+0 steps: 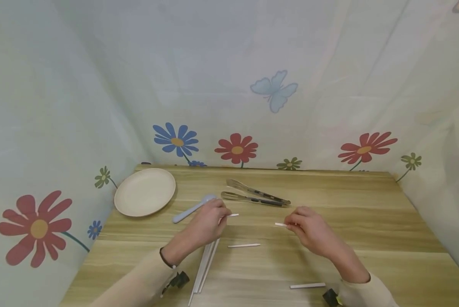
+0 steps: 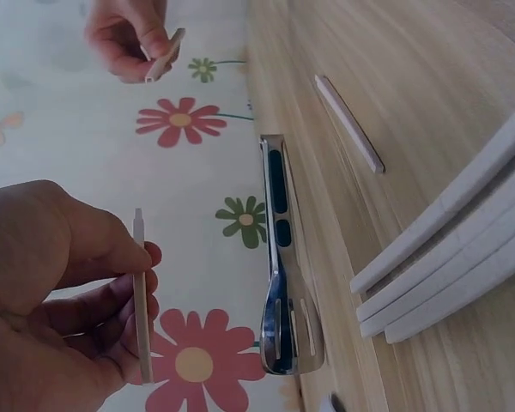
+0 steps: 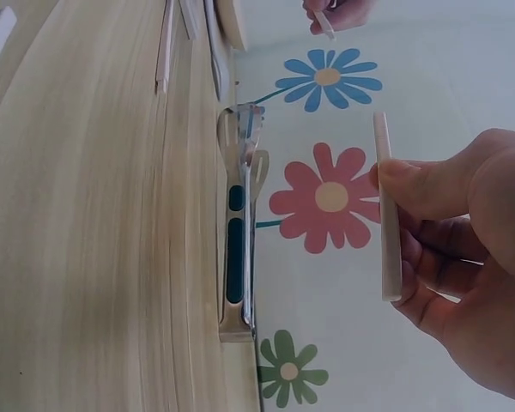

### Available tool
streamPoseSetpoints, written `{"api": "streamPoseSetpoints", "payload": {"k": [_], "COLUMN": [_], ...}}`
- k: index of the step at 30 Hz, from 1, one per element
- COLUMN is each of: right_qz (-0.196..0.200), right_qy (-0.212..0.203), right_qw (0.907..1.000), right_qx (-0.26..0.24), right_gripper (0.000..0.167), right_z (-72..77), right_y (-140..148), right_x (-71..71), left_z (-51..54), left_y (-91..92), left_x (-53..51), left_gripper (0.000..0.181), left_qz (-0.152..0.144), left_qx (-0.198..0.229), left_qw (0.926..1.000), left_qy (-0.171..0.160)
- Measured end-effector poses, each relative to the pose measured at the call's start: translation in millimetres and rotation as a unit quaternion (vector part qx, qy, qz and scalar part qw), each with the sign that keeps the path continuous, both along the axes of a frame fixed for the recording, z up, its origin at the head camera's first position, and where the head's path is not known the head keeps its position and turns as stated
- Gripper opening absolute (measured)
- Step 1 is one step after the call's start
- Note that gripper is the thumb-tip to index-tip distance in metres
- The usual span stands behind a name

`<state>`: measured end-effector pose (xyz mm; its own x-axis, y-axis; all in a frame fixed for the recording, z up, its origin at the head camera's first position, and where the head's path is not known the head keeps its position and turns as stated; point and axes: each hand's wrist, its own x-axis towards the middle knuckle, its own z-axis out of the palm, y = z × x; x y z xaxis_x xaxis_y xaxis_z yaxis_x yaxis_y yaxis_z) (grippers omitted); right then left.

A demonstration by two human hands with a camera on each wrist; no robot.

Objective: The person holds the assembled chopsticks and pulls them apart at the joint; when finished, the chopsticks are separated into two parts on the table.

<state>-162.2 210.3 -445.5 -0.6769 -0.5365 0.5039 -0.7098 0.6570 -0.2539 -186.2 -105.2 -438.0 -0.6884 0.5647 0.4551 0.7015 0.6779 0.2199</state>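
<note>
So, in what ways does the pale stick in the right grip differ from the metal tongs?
The pale stick is held up in the right grip, while the tongs lie on the table. The stick is one straight piece; the tongs have two halves joined at one end. The stick looks pale; the tongs are shiny metal with dark parts. Both are long and narrow.

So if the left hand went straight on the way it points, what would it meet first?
Probably the short white stick pinched in the right hand, though depth is hard to judge.
</note>
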Motion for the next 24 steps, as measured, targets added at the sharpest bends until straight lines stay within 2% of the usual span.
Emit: {"api": "streamPoseSetpoints", "payload": {"k": [9,19,24], "right_qz": [0.005,0.014,0.023], "right_qy": [-0.029,-0.06,-0.066], "right_qw": [0.9994,0.9979,0.9974], "right_qx": [-0.017,-0.019,-0.017], "right_gripper": [0.018,0.014,0.014], "right_z": [1.6,-1.0,-1.1], "right_y": [2.0,8.6,11.3], "right_x": [6.4,12.9,15.9], "left_z": [0.0,-3.7,-7.1], "left_y": [3.5,8.4,11.4], "left_x": [0.8,-0.3,-0.5], "left_gripper": [0.022,0.024,0.025], "left_qz": [-0.01,-0.027,-0.03], "left_qx": [-0.003,-0.011,-0.024], "left_qw": [0.9992,0.9994,0.9985], "left_qy": [-0.039,-0.021,-0.04]}}
